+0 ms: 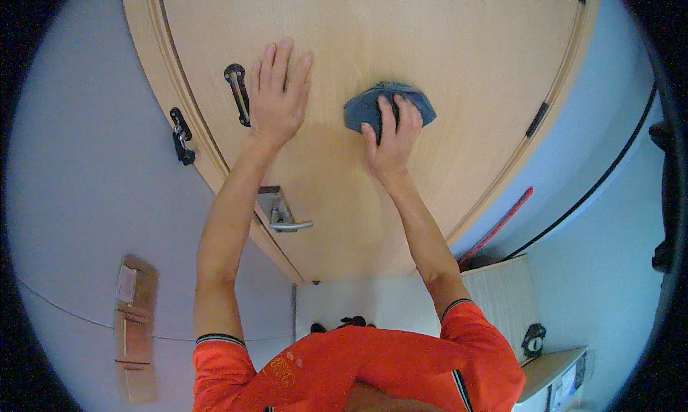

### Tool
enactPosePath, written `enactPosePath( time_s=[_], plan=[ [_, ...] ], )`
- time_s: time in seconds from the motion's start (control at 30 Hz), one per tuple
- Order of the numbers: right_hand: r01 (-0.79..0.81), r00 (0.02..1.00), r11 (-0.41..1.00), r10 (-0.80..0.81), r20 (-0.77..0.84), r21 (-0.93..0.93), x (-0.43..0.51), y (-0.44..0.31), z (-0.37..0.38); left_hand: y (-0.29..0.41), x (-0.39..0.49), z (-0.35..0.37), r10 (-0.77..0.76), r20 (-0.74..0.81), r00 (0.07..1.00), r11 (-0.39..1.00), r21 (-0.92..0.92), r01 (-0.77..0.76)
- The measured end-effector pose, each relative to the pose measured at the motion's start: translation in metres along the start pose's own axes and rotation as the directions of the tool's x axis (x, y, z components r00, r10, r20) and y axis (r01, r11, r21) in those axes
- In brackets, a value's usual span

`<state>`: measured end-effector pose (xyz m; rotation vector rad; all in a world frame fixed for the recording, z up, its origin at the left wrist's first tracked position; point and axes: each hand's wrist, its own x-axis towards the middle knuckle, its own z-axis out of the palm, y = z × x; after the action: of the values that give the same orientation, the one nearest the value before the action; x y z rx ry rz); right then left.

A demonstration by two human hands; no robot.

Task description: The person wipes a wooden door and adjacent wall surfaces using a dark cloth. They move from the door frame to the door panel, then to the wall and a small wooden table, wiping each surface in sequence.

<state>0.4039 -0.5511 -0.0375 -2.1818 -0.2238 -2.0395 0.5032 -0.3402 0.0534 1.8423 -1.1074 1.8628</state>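
Observation:
A light wooden door (333, 170) fills the middle of the head view. On its upper left part my left hand (279, 92) lies flat, fingers spread and nothing in it, just right of a black door-chain track (238, 95). My right hand (395, 135) presses a folded blue-grey cloth (363, 111) against the door surface, its fingertips bent over the cloth. Below my left hand, a metal lever handle (290, 225) sits on its plate near the door's left edge.
A black chain fitting (181, 138) hangs on the left frame. Wall switches (135, 331) are at lower left. At right are a hinge (537, 119), a red pole (500, 224), a black curved cable or rod (591, 183) and a low cabinet (505, 288).

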Motion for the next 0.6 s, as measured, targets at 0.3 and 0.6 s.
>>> enactPosePath(
  time_s=[0.3, 0.6],
  plan=[
    [0.071, 0.997, 0.974, -0.062, 0.049, -0.217, 0.065, 0.001, 0.011, 0.000, -0.010, 0.003, -0.042, 0.061, 0.997, 0.999, 0.027, 0.040],
    [0.184, 0.982, 0.949, -0.166, 0.088, -0.258, 0.092, 0.011, 0.000, 0.000, -0.008, 0.004, -0.040, 0.055, 0.998, 0.997, 0.075, 0.036]
  ],
)
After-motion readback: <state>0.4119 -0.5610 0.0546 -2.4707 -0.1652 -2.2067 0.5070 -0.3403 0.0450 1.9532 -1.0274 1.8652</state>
